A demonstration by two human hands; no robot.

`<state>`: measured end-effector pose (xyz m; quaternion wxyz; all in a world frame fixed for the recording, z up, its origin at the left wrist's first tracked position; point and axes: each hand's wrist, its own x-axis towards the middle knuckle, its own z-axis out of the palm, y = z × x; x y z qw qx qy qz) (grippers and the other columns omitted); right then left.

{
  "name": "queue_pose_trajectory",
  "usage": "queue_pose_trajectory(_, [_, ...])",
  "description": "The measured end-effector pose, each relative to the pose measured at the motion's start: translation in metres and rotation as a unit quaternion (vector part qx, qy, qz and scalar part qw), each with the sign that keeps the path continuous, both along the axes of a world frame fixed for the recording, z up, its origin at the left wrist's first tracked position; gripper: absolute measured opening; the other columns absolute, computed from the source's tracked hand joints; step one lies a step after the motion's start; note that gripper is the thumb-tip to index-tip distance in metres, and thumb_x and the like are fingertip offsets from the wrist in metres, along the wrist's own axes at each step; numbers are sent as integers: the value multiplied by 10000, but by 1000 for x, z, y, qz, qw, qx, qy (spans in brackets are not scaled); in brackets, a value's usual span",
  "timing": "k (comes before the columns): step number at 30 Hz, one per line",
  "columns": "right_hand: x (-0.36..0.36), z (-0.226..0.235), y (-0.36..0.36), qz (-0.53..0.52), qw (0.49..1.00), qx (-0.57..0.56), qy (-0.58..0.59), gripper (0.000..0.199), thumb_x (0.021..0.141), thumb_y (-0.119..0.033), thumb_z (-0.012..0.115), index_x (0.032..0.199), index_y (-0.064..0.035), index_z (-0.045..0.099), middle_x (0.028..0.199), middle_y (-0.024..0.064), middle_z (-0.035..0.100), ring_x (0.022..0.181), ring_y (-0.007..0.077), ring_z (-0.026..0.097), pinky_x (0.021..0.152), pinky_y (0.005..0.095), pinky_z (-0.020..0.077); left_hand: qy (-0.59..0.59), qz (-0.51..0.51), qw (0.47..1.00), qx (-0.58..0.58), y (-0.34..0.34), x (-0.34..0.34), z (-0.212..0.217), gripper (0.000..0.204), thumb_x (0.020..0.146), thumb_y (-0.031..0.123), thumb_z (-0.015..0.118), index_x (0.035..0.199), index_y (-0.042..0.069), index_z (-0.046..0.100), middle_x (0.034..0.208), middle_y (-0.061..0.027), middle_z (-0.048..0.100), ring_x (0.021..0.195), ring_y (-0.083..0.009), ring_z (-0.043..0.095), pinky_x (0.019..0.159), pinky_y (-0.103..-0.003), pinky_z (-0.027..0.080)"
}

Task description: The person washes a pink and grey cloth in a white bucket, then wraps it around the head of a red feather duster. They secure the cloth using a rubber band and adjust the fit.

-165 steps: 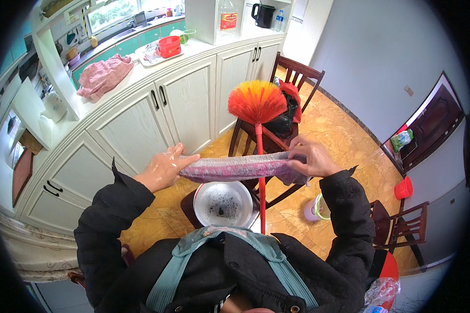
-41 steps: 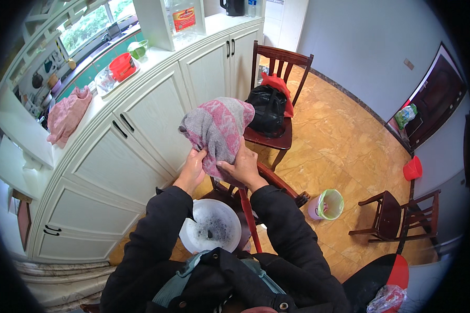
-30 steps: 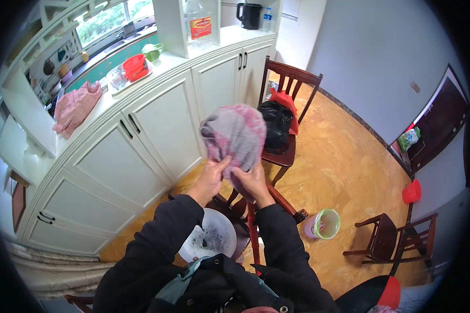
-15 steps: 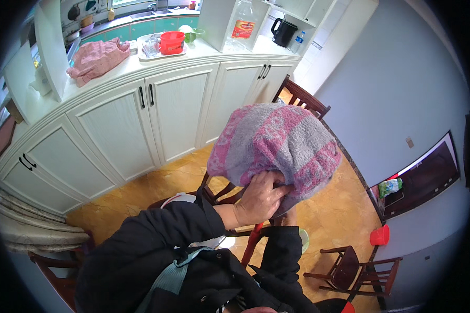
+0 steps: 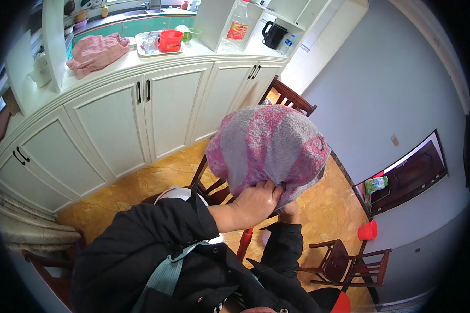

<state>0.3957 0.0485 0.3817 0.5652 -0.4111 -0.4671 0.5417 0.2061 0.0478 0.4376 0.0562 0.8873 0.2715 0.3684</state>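
Observation:
A pink-and-grey striped towel (image 5: 269, 146) is draped in a rounded, bulky shape in front of me. What lies under it is hidden. My left hand (image 5: 256, 203) has its fingers curled into the gathered lower edge of the towel. Just right of it, my right hand (image 5: 289, 211) is also at that edge, its fingers mostly hidden by the cloth. Below the hands a red rod-like piece (image 5: 245, 243) shows; I cannot make out what it belongs to. Part of a dark wooden chair (image 5: 214, 190) stands behind and left of the towel.
White cabinets (image 5: 115, 125) run along the far left, bearing a pink cloth (image 5: 96, 53), a red cup (image 5: 171, 40) on a tray, and a black kettle (image 5: 273, 35). Wooden chairs stand beyond the towel (image 5: 292, 99) and at right (image 5: 339, 261), near a red bucket (image 5: 367, 230).
The towel's folds have shifted, and its gathered edge sits tighter around the left hand's fingers. The whole view has turned slightly.

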Motion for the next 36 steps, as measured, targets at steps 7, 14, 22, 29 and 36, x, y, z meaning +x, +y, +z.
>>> queue_pose_trajectory(7, [-40, 52, -22, -102, 970, -45, 215, 306, 891, -332, 588, 1044, -68, 620, 933, 54, 668, 854, 209, 627, 821, 336, 510, 38, 25, 991, 128, -21, 8, 7, 312, 777, 130, 577, 1027, -56, 585, 981, -202, 562, 899, -289, 574, 669, -291, 525])
queue_pose_trajectory(14, [5, 66, -24, -99, 963, 76, 240, 636, 947, -512, 436, 1392, -58, 461, 1369, 152, 540, 1220, 338, 520, 1077, 471, 382, -269, -204, 941, 1, -42, -73, 53, 230, 847, 77, 649, 1074, 50, 635, 1010, -76, 675, 853, -263, 686, 702, -346, 559])
queue_pose_trajectory(22, [5, 71, -32, -157, 956, 156, 194, 645, 926, -470, 532, 1410, -51, 447, 1363, 147, 544, 1229, 298, 524, 1052, 432, 408, -410, -97, 892, -165, 42, -93, 65, 685, 818, 153, 763, 1371, 24, 381, 1278, -170, 512, 1076, -273, 580, 800, -352, 514])
queue_pose_trajectory(29, [-15, 70, -57, -170, 964, 134, 157, 619, 925, -434, 545, 1402, -50, 454, 1352, 142, 551, 1207, 289, 537, 1027, 423, 425, -391, -250, 837, -288, 90, -71, 65, 497, 878, 198, 716, 1290, 4, 516, 1179, -103, 592, 998, -161, 587, 787, -297, 496])
queue_pose_trajectory(36, [-29, 67, -68, -172, 969, 118, 135, 593, 923, -398, 557, 1393, -49, 462, 1342, 136, 557, 1185, 281, 550, 1002, 413, 443, -528, -242, 665, -468, 62, -85, 72, 232, 1001, 75, 456, 1184, 18, 584, 1022, -44, 653, 887, -102, 596, 806, -258, 487])
